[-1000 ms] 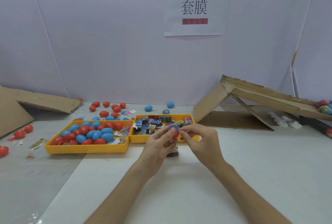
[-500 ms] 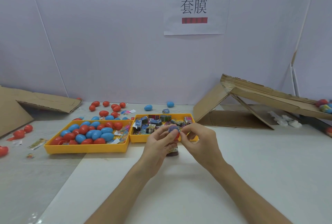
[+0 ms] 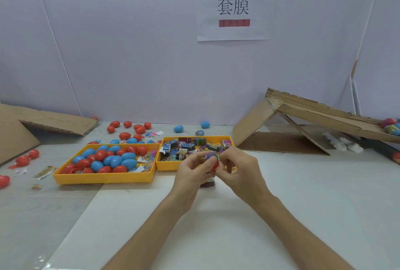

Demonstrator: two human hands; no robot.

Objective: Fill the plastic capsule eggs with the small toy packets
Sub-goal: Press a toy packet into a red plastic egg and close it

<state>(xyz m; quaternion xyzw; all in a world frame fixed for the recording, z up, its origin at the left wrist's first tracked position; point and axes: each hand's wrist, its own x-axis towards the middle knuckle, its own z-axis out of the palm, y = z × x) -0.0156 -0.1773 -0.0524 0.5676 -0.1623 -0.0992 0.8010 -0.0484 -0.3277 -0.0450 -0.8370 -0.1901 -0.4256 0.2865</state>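
My left hand (image 3: pixel 190 174) and my right hand (image 3: pixel 240 172) meet above the table in front of the packet tray. Between their fingertips is a small blue patterned toy packet (image 3: pixel 211 156) sitting in a red egg half (image 3: pixel 215 165). Both hands pinch this egg and packet together. Under the hands a dark brown piece (image 3: pixel 207 182) stands on the table, mostly hidden. A yellow tray (image 3: pixel 104 177) on the left holds several red and blue eggs. A second yellow tray (image 3: pixel 166 166) holds several toy packets (image 3: pixel 184 147).
Loose red eggs (image 3: pixel 127 127) and blue eggs (image 3: pixel 178 128) lie behind the trays, more red ones at the far left (image 3: pixel 23 160). A cardboard ramp (image 3: pixel 313 116) rises at the right with filled eggs (image 3: pixel 390 126) at its low end. Flat cardboard (image 3: pixel 49 121) lies at left.
The hands stayed in the same spot; the fingers shifted slightly around the egg and the packet sits a little deeper in the red half.
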